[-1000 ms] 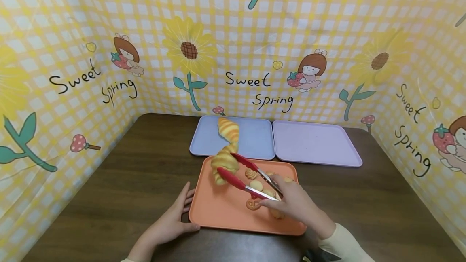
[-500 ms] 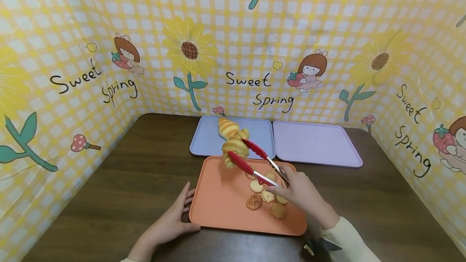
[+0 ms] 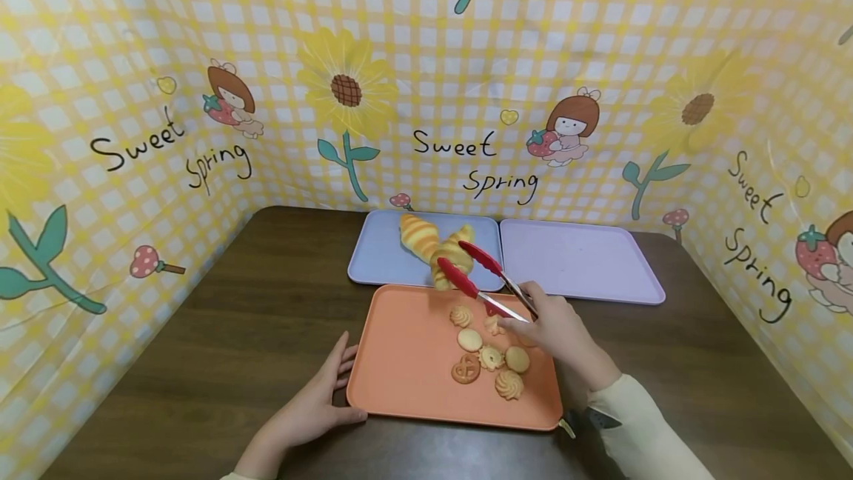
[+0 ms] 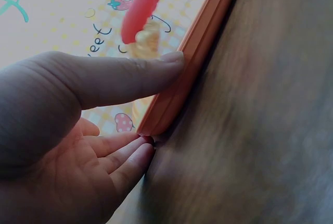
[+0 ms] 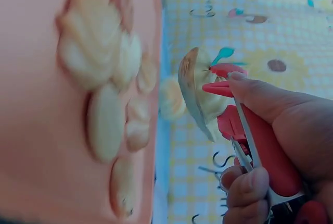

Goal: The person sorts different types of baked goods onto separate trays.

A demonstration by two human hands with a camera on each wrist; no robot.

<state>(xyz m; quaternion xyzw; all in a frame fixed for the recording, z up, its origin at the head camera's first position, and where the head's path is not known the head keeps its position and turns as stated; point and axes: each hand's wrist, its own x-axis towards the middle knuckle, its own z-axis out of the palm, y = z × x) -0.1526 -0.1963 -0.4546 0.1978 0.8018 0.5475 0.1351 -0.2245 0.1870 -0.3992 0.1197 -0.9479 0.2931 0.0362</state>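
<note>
My right hand point(image 3: 560, 324) grips red-tipped metal tongs point(image 5: 270, 151), whose red ends clasp a golden croissant point(image 3: 453, 254). In the right wrist view the croissant point(image 5: 200, 96) hangs off the table, tilted. The head view places it over the front of the blue tray point(image 3: 373, 261), beside a striped croissant-shaped bread point(image 3: 417, 234). At the near left corner of the orange tray point(image 3: 400, 376), my left hand point(image 3: 316, 398) rests with straight fingers; the thumb touches the rim and the fingertips touch the side. Several cookies point(image 3: 491, 358) lie on the orange tray's right half.
A lilac tray point(image 3: 580, 261) stands right of the blue one, both behind the orange tray. The dark wooden table point(image 3: 220, 332) extends on either side. Yellow checked cloth point(image 3: 433, 58) walls in the back and sides.
My right hand has carried the croissant in the tongs up from the orange tray, rightward and away, to above the blue tray. The cookies are now uncovered. My left hand stays put.
</note>
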